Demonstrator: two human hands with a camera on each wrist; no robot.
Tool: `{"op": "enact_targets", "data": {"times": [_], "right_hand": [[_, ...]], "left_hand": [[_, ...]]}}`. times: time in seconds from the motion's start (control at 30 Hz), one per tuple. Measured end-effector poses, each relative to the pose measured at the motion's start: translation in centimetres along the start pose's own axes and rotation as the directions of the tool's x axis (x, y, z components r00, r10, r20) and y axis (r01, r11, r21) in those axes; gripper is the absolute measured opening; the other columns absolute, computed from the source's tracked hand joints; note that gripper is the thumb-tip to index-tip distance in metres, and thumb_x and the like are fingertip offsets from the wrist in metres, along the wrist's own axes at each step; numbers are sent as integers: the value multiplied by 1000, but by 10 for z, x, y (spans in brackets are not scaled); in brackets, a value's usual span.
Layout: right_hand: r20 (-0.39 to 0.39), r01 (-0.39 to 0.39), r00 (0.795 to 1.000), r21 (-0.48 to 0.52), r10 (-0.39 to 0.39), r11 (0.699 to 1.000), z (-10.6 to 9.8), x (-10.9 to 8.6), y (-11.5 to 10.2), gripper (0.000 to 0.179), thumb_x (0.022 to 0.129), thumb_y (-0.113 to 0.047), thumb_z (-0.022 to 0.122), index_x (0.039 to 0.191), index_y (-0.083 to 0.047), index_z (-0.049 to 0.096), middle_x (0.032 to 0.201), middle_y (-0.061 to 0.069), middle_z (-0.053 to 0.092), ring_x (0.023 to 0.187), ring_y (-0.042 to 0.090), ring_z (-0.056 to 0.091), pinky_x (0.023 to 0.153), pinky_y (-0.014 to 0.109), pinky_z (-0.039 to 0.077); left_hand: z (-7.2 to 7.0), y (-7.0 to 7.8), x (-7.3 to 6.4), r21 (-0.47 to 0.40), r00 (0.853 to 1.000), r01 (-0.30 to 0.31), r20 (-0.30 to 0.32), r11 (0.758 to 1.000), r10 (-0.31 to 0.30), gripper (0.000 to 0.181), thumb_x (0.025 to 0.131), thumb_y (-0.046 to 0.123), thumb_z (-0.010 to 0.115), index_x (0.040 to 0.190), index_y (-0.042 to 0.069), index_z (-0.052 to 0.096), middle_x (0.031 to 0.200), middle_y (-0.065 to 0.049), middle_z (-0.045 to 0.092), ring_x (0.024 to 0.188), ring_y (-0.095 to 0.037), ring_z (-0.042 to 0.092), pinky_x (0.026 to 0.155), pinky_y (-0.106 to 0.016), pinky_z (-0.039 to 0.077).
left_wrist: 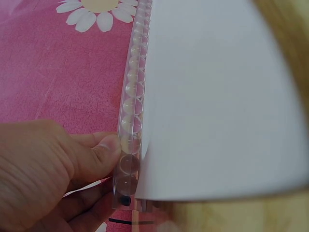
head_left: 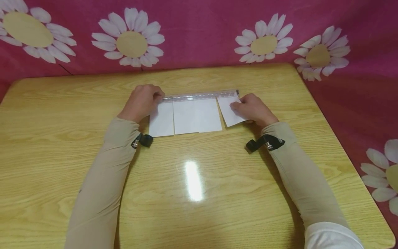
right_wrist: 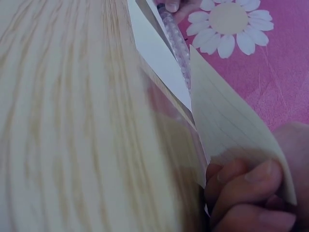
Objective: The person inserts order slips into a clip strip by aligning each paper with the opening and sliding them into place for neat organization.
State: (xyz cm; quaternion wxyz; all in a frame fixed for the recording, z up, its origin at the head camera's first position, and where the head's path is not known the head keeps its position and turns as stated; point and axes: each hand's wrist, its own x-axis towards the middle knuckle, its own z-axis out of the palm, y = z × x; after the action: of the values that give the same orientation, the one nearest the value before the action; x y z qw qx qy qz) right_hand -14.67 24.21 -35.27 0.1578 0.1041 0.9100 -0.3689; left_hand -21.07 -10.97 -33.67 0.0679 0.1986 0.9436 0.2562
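A clear tube-like strip with a row of round shapes inside (head_left: 199, 97) (left_wrist: 133, 92) lies crosswise above white paper. My left hand (head_left: 141, 100) (left_wrist: 43, 174) pinches its left end between thumb and fingers. Below the strip are three white pieces side by side: a left piece (head_left: 161, 122), a wider middle piece (head_left: 197, 117) and a right piece (head_left: 229, 112). Narrow gaps part them. My right hand (head_left: 255, 110) (right_wrist: 246, 188) grips the right piece, which slants, its underside (right_wrist: 227, 111) facing the right wrist camera. The strip's right end is near my right fingers.
The wood-grain table (head_left: 192, 221) runs under everything, with a bright light reflection in front of the paper. Behind it and along its right side hangs a pink cloth (head_left: 199, 34) with white daisies. Black straps sit on both wrists.
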Motion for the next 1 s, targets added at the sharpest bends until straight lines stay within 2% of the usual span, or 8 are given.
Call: {"op": "enact_targets", "data": {"times": [0.27,0.8,1.0], "right_hand": [[-7,16,1000,3,-16,1000,2,-1,-2,39,98,-39,58,70,-14,48,55,-8,41,50,13,42,48,29,40],[-17,-17,1000,-65,16,998,5,-1,-10,36,95,-37,56,71,-14,45,61,-4,42,51,15,44,47,29,39],[49,-2,999,-106,7,994,-1,-5,-13,30,92,-32,53,70,-11,49,59,-2,44,54,18,44,50,29,37]], "left_hand": [[-1,1,1,1,1000,11,15,1000,-11,28,103,2,57,126,1,72,131,-19,71,121,-35,61,113,-50,51],[-1,2,0,11,1000,19,16,1000,-19,28,103,1,57,126,1,72,131,-19,70,122,-35,61,114,-50,49],[-1,1,1,13,1000,21,19,1000,-21,28,103,1,57,126,2,72,132,-19,70,124,-36,60,115,-50,48]]}}
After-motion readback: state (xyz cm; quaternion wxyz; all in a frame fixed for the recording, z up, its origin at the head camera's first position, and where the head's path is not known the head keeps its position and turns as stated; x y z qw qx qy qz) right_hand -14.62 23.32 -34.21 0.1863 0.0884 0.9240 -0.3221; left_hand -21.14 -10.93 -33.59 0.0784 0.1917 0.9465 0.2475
